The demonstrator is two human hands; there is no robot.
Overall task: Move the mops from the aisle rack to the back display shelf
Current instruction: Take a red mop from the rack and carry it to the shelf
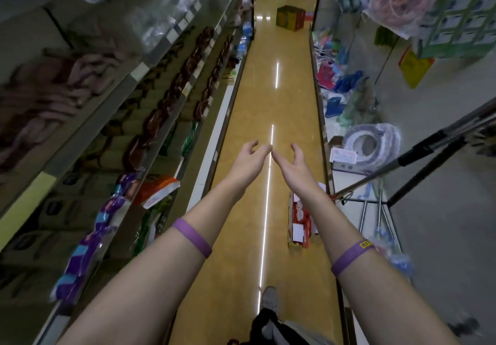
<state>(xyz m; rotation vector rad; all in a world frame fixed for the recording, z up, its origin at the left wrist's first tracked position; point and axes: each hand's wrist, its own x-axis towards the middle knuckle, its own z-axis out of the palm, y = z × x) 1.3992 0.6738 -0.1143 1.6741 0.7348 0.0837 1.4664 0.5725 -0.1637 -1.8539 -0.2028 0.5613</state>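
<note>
Both my arms stretch forward over the aisle floor, each with a purple wristband. My left hand (248,160) and my right hand (294,164) hold nothing; their fingers are loosely curled and the two hands nearly touch at the thumbs. On the right, long mop handles (418,154) with black grips slant up out of the aisle rack (375,202), whose metal bars stand just right of my right forearm. The mop heads are not clearly visible.
Stocked shelves (150,119) line the left side. The right shelf carries boots, a coiled hose pack (371,142) and hanging bags. A red-and-white carton (299,224) lies on the yellow floor near my right arm. A cardboard box (291,18) stands at the aisle's far end.
</note>
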